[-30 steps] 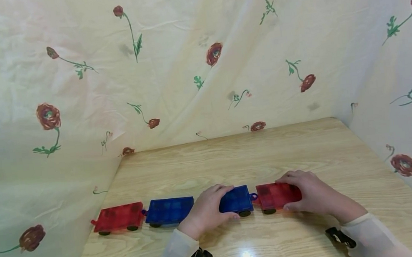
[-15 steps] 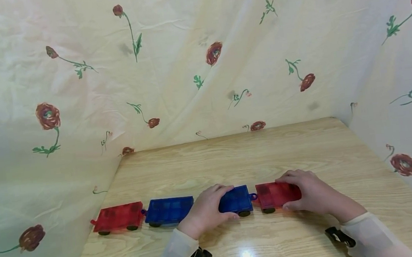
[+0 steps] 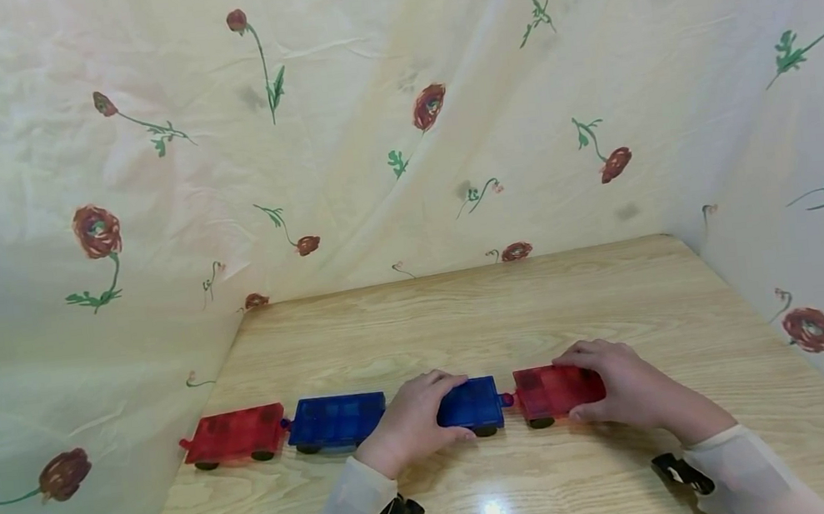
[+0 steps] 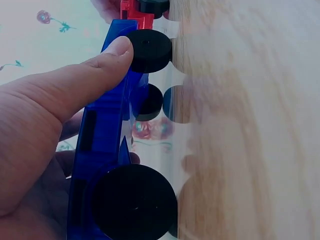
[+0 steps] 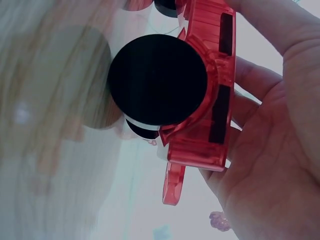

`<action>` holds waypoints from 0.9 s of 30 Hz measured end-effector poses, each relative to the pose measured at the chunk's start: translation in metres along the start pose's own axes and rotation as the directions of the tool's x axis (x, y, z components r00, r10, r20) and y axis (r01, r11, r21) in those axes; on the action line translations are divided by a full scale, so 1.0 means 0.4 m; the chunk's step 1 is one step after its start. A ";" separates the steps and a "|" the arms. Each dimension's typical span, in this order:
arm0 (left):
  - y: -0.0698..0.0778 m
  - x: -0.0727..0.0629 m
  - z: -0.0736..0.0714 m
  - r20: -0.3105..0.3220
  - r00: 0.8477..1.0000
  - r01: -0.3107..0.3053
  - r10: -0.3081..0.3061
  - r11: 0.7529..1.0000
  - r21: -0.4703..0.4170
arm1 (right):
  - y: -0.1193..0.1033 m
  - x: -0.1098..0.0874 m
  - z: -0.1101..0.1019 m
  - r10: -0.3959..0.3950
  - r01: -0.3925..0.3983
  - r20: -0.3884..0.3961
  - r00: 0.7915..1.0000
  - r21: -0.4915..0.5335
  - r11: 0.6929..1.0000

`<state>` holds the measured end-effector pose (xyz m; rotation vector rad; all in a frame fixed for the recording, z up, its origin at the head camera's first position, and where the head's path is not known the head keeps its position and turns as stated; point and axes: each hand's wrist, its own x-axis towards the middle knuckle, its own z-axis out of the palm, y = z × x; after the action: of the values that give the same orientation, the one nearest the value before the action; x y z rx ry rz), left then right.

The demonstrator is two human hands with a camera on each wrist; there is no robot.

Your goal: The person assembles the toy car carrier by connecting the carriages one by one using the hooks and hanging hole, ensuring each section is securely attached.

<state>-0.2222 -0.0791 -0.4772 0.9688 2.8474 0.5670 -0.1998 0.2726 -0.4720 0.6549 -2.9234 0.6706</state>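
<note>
A translucent blue toy train car (image 3: 473, 405) with black wheels is gripped by my left hand (image 3: 414, 416), thumb on its near side and fingers over the far side. My right hand (image 3: 617, 382) grips a translucent red toy train car (image 3: 547, 393) the same way. Between the two cars the small hitches (image 3: 508, 399) overlap in the head view. In the left wrist view the thumb presses the blue side wall (image 4: 107, 95) just above a wheel (image 4: 150, 50). A red hitch ring (image 5: 173, 185) sticks out from the right red car's free end in the right wrist view.
Left of my left hand, another blue car (image 3: 339, 420) and another red car (image 3: 236, 434) stand joined in line on the wooden table (image 3: 464, 318). Flowered cloth (image 3: 338, 131) hangs behind and at both sides. A dark wrist strap (image 3: 403, 512) sits on the left sleeve.
The blue car in my left hand has dropped slightly at its right end, and the red car has edged right. At their junction red now shows where a blue-purple ring showed before.
</note>
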 end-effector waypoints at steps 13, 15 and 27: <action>0.000 0.005 0.002 0.006 1.000 0.007 -0.007 1.000 -0.007 | 0.001 0.004 -0.004 0.020 -0.020 0.022 1.000 0.004 1.000; 0.000 0.005 0.002 0.007 1.000 0.005 -0.005 1.000 -0.007 | 0.002 0.004 -0.004 0.024 -0.024 0.026 0.999 0.002 1.000; -0.035 -0.018 -0.019 0.018 1.000 -0.007 0.008 1.000 -0.019 | 0.014 -0.001 -0.020 0.040 -0.040 0.051 0.998 0.002 0.999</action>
<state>-0.2259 -0.0959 -0.4756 0.9767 2.8189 0.5820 -0.2022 0.2807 -0.4672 0.6241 -2.9902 0.6731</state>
